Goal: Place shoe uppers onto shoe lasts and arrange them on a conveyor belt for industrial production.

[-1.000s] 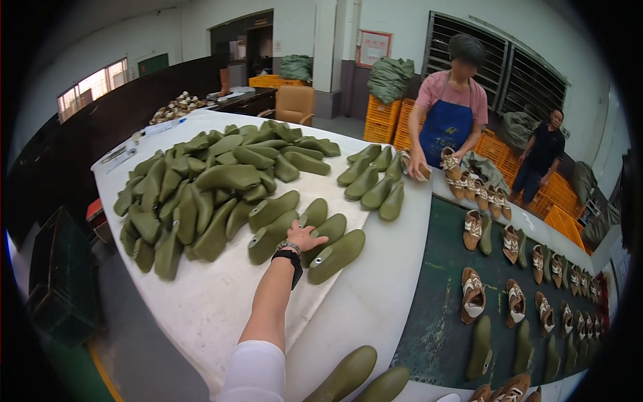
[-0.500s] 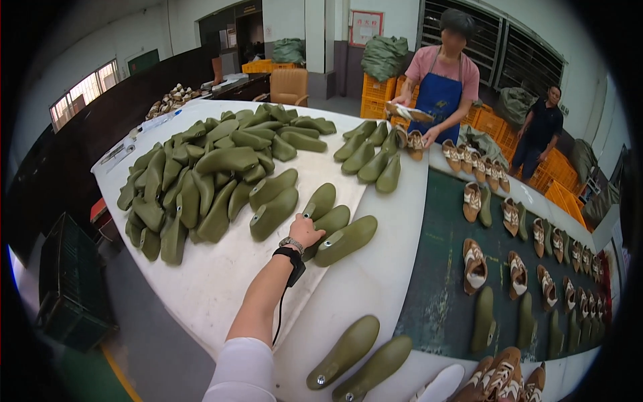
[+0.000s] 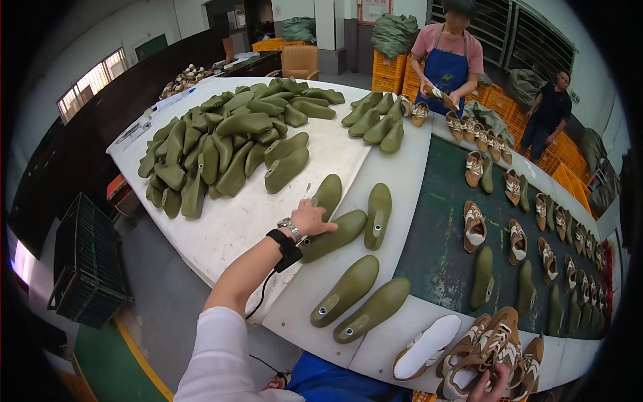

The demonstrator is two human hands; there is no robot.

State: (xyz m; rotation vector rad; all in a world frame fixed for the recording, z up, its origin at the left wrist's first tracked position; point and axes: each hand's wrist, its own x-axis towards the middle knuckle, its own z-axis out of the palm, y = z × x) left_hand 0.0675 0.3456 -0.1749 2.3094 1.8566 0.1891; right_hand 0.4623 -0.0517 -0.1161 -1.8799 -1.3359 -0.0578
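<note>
My left hand (image 3: 309, 220), with a watch and black strap at the wrist, closes over the heel end of a green shoe last (image 3: 329, 192). A second green last (image 3: 340, 234) lies under and beside the thumb. To the right, another last (image 3: 378, 213) lies lengthwise on the white table. Two more lasts, a left one (image 3: 348, 288) and a right one (image 3: 375, 308), lie side by side nearer me. At the lower right edge my right hand (image 3: 492, 385) grips a brown and white sneaker (image 3: 462, 380), partly cut off by the frame.
A heap of green lasts (image 3: 221, 137) covers the table's far left. Sneakers and lasts stand in rows on a dark green panel (image 3: 435, 268). A white-lined shoe (image 3: 429, 345) lies near me. Across the table a person in a blue apron (image 3: 447, 70) handles a shoe.
One last has shifted right and turned lengthwise. My left hand has moved from the middle last to the last beside it. My right hand has come into view at the sneakers.
</note>
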